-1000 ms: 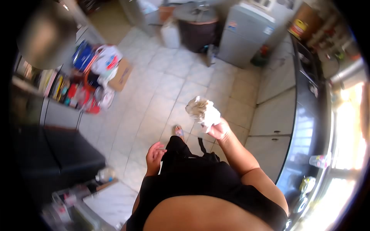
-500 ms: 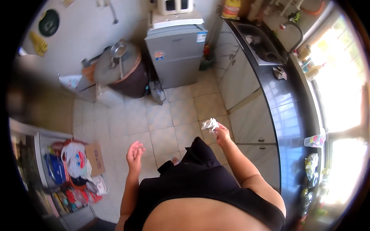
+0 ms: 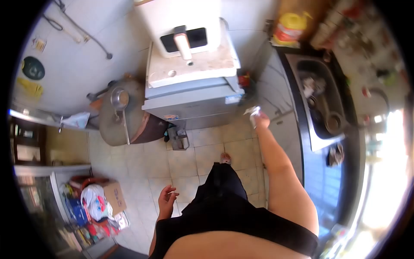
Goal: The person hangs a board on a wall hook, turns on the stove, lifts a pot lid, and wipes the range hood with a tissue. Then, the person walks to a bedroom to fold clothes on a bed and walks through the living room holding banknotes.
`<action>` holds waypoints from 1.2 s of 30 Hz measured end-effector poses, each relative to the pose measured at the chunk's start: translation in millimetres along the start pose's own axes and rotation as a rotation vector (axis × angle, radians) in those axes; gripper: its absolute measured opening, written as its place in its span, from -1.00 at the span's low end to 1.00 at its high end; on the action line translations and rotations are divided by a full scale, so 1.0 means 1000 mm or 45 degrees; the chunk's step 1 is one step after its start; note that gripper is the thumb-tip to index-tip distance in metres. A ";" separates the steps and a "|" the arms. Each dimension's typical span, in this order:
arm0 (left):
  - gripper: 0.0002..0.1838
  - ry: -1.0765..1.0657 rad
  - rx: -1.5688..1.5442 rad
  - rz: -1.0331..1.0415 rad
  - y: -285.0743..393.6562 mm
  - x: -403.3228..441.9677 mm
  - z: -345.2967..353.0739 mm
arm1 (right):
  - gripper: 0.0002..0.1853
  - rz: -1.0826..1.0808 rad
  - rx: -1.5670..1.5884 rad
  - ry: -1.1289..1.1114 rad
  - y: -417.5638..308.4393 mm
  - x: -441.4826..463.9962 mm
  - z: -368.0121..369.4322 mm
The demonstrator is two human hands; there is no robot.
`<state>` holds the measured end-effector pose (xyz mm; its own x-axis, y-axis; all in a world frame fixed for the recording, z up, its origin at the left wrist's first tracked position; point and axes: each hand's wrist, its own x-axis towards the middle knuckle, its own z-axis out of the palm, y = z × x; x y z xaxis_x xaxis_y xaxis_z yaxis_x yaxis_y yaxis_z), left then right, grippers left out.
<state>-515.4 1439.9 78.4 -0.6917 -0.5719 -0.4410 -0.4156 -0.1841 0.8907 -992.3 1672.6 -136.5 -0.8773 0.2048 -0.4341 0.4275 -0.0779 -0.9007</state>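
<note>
right hand [image 3: 262, 121]: fingers clamped on a crumpled white wad [image 3: 252, 112], the bare arm stretched out ahead of the person as i look on.
white wad: held up off the tiled floor [image 3: 202, 159], between the silver refrigerator [image 3: 194, 105] and the marbled cabinet door [image 3: 282, 125]; blur hides whether it is paper or cloth.
left hand [image 3: 167, 199]: low beside the black shorts [image 3: 220, 190], fingers loosely apart, with no held object i can make out.
refrigerator top: a white air fryer [image 3: 185, 21] stands there, handle facing the room.
sink [image 3: 325, 141]: set into the dark counter at right, dishes in its basin, a crumpled rag [image 3: 335, 155] just beside it.
change: within the last second the right arm has reached farther forward, bringing the wad nearer refrigerator and sink; it appears to be in transit, its grip unreleased.
</note>
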 end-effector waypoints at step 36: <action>-0.46 0.488 0.503 -0.250 -0.072 -0.062 -0.341 | -0.66 -0.031 -1.452 -1.318 0.186 -0.320 0.354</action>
<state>-240.8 1215.9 79.7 -0.3472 -0.8192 -0.4566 -0.7540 -0.0456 0.6553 -709.4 1246.7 -171.5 -0.4426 -0.5875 -0.6775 -0.0773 0.7776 -0.6239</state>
